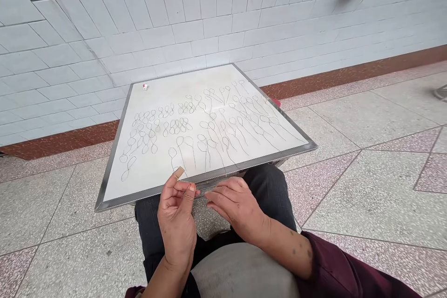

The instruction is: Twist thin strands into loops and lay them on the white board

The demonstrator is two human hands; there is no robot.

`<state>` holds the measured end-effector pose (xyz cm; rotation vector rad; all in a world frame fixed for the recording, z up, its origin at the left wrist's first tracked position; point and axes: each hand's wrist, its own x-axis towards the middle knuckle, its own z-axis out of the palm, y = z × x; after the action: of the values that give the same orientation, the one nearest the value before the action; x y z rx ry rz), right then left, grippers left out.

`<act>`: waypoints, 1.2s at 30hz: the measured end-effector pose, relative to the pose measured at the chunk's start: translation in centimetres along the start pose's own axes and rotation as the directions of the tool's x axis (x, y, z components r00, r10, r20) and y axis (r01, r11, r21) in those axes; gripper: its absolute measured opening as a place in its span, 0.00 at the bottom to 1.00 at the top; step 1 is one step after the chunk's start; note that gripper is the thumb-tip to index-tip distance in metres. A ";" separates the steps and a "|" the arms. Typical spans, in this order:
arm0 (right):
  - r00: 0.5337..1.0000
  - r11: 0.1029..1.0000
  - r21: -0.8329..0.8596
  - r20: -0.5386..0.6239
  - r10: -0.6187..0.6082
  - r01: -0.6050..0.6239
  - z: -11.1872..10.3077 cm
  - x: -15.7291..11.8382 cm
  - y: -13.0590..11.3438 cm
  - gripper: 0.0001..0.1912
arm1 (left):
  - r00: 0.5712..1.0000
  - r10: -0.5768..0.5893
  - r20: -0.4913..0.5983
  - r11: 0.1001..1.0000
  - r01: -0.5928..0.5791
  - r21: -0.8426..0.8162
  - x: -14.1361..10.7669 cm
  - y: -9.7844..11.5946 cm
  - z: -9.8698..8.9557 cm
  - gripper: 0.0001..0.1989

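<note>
A white square worktop [143, 186] with grey metal edging stands before the person. Thin dark wires bent into figure-eight double loops [176, 125] lie over its left half, in rough rows from the middle down towards the near left corner. Thin dark wires with a single loop and a long tail [226, 143] spread from the middle to the right edge; many tails point to the near edge, and a few at its middle reach onto the metal edging.

Both hands are just off the near edge, left of its middle. The left hand [177, 221] has its thumb pressed against the fingertips, with a beige band [179, 172] around its raised index finger; whether a wire is in this pinch I cannot tell. The right hand [238, 204] is back upward, its fingers close together and pointing at the left fingertips, a small gap between; its thumb is mostly hidden, so I cannot tell whether it pinches anything.

A small white and red object [145, 87] sits near the far left corner. Beyond the far edge rises a white tiled wall [195, 32] with a reddish-brown base strip [349, 74].
</note>
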<state>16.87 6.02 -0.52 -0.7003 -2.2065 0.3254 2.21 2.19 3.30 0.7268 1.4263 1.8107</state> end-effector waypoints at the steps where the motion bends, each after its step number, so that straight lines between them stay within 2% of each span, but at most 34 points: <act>1: 1.000 1.000 -0.004 -0.001 0.002 -0.002 0.3 0.0 0.0 0.10 | 1.000 -0.007 0.004 1.000 0.007 -0.001 0.0 -0.1 0.0 0.22; 5: 0.999 0.999 -0.015 0.013 0.031 -0.031 1.0 0.1 0.0 0.11 | 1.000 -0.022 0.006 1.000 0.022 -0.020 0.0 -0.4 -0.1 0.22; 13: 0.997 0.987 -0.151 0.052 0.062 -0.054 1.4 -0.3 -0.2 0.11 | 1.000 0.002 0.016 0.998 -0.001 -0.058 0.2 -0.4 -0.1 0.23; 22: 0.999 0.992 -0.126 0.006 0.031 -0.030 2.3 -1.1 -0.9 0.10 | 1.000 0.000 0.011 0.992 0.001 -0.125 0.4 0.1 -0.4 0.23; 28: 0.996 0.989 -0.135 0.057 0.064 -0.056 2.7 -2.0 -1.1 0.18 | 1.000 0.022 0.018 0.987 -0.019 -0.159 0.5 0.8 -0.6 0.24; 31: 0.990 0.991 -0.093 0.092 0.104 -0.096 2.5 -2.1 -1.2 0.18 | 0.999 0.042 0.025 0.984 -0.037 -0.173 0.6 1.0 -0.7 0.24; 36: 0.975 0.981 0.094 0.163 0.152 -0.169 1.7 -1.9 -1.7 0.23 | 0.994 0.103 0.026 0.978 -0.096 -0.184 0.9 1.2 -0.8 0.24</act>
<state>15.97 3.57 -2.06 -0.8204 -2.2630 0.5955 0.84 2.25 4.24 0.7431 1.2010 1.9652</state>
